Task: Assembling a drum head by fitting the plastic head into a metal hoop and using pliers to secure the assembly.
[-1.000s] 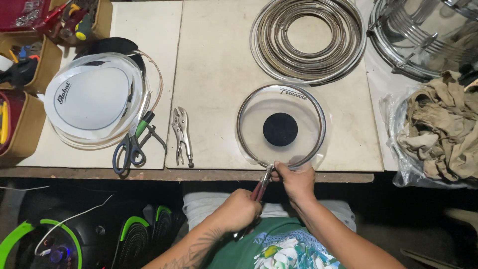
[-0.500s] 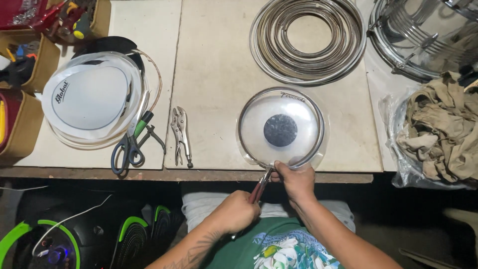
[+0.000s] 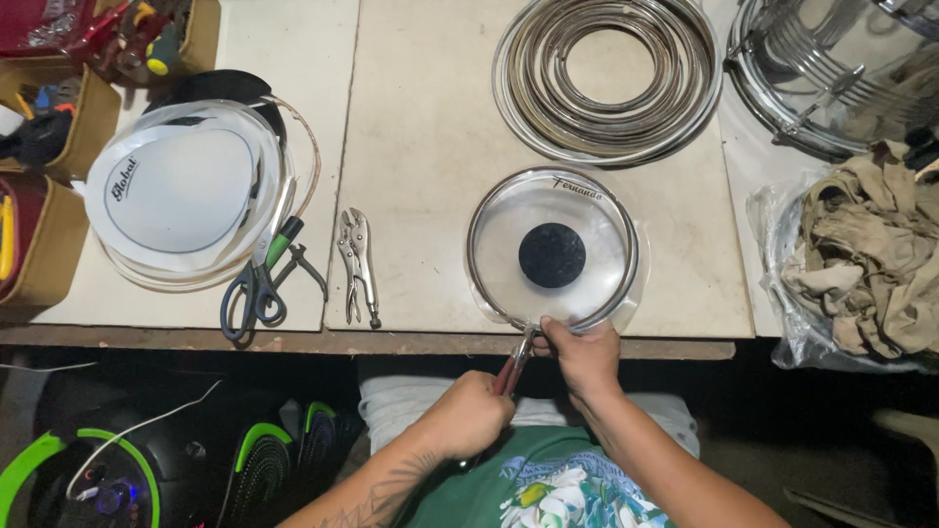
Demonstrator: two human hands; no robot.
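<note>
A clear round drumhead (image 3: 587,220) with a black centre dot and a metal rim lies on the beige table (image 3: 430,147), near its front edge. My right hand (image 3: 585,354) pinches the near rim of the drumhead. My left hand (image 3: 469,414), below the table edge, grips red-handled pliers (image 3: 516,364) whose jaws bite the same spot on the rim, right beside my right thumb.
Locking pliers (image 3: 358,262) and scissors (image 3: 256,284) lie left of the drumhead. A stack of white drumheads (image 3: 176,196) sits further left. Nested metal hoops (image 3: 608,78) lie at the back, a chrome drum shell (image 3: 841,68) and rags in a bag (image 3: 871,254) at right.
</note>
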